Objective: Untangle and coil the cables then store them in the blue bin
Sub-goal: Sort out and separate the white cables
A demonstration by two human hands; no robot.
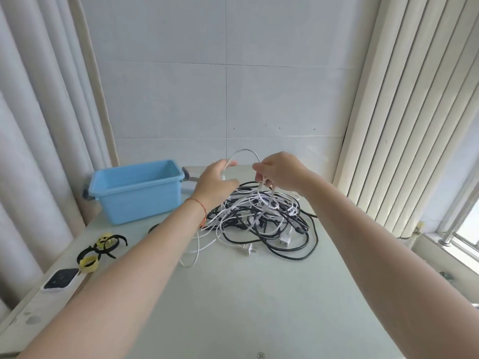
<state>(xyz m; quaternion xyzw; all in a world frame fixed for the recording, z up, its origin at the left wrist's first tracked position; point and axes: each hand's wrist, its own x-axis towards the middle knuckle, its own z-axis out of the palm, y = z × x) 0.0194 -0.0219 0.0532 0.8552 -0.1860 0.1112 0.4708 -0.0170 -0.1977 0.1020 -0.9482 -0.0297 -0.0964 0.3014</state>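
Pale tabletop against white tiled wall, curtain and blinds either side; tangled cable pile just right of blue bin, black-and-yellow ties in front of bin, phone nearer still. Untangling step, early: left hand and right hand above pile, each pinching white cable arched between them, fingers curled, rest trailing into heap. Next probably: draw white cable free of black ones, find plug end, then coil; bin looks empty.

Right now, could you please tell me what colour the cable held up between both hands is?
White; the cable arches between both hands, clearest in the head view.
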